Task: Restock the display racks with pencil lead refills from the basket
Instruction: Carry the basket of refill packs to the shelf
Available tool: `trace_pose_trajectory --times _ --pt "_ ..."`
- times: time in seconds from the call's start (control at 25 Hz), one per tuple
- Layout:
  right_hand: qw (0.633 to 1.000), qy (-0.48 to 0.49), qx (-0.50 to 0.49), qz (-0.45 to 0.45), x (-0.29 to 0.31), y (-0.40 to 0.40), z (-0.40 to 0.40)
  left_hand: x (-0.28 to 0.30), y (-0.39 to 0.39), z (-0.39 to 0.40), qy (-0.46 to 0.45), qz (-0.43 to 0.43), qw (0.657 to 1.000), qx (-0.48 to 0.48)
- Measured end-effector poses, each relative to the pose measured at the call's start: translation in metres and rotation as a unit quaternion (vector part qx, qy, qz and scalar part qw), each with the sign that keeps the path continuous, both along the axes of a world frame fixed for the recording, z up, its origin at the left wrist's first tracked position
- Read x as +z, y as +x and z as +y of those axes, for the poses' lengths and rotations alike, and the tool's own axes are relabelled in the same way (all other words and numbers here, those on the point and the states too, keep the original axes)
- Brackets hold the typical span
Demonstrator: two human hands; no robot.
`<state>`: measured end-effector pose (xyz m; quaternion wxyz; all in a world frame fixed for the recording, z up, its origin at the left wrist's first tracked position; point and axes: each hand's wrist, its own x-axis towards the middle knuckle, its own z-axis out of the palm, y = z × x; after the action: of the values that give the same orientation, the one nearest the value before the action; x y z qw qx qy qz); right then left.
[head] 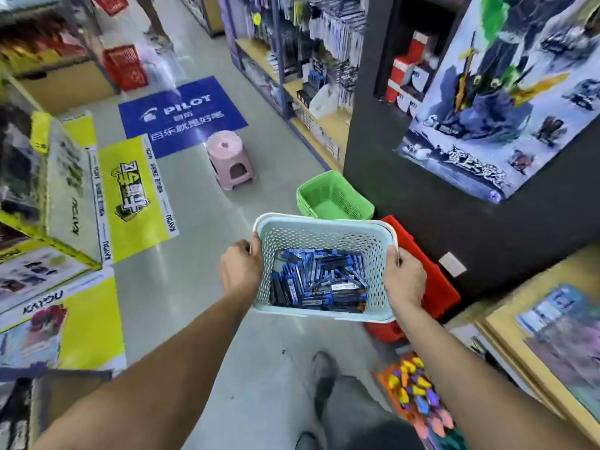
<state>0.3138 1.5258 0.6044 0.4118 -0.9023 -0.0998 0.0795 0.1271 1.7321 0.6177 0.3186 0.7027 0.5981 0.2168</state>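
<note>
Both hands hold the pale blue basket in the air, one on each short side. Left hand grips the left rim, its thumb over the edge; the other fingers go under or behind the wall and are hidden. Right hand grips the right rim in the same way, thumb on top, fingers curled out of sight behind the wall.

Between the two hands, at the bottom of the basket, lies a loose pile of pencil lead refills, blue and dark packs crossing each other. Their print is too small to read, and I cannot count them.

Just beyond the grip, on the floor, stands a green basket. Under the right hand a red basket is partly covered by the pale blue one. Further ahead of the hands is a pink stool, and beyond it a blue floor sticker with the word PILOT. A yellow floor sticker lies to the left of the grip.

Display racks stand far ahead and to the right; their goods are blurred. Right of the grip a black wall carries a poster, cut off at the edge. Below the arms, a shoe is seen, blurred.
</note>
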Motion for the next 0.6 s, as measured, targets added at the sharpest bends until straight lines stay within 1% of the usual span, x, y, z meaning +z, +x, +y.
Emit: trace_pose_trajectory --times 0.16,0.28,0.36,0.44,0.6 --pt "1.0 0.003 -0.014 0.0 -0.024 0.074 0.132 -0.019 0.074 0.133 0.006 0.024 1.0 -0.012" --pt "1.0 0.013 -0.018 0.005 -0.033 0.126 0.232 -0.027 0.13 0.228 0.006 0.038 0.999 0.011" --pt "0.999 0.004 -0.029 0.019 -0.032 0.158 0.294 -0.025 0.167 0.295 0.005 0.053 0.999 0.0" --pt "0.999 0.015 -0.038 0.035 -0.026 0.189 0.356 -0.014 0.205 0.359 -0.003 0.046 0.999 -0.027" --pt "0.997 0.006 -0.061 0.039 -0.019 0.246 0.461 -0.008 0.268 0.468 0.013 0.039 0.998 -0.053"
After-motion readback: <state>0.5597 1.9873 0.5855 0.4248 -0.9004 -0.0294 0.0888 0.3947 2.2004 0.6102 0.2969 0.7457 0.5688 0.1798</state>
